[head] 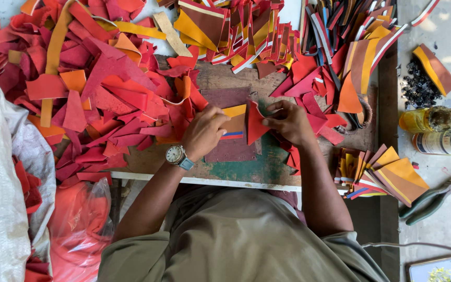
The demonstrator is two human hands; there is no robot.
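A: Worn wooden counter (225, 78), red and orange leather offcuts (105, 94) heaped left. Hands?

B: Left hand (203, 133) fingers pinch the striped orange-brown leather panel (234, 125) at centre; right hand (289, 122) fingers grip the red leather piece (255, 122) touching it. Align edges first. Two yellow bottles (434, 130), pale labels, far right.

Matt leather scraps (105, 89); worn, rough wood bench (225, 78).

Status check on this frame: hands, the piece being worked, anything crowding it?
Left hand pressing striped yellow-brown piece. Right hand pinching red piece beside it. Red scrap heap crowds the board.
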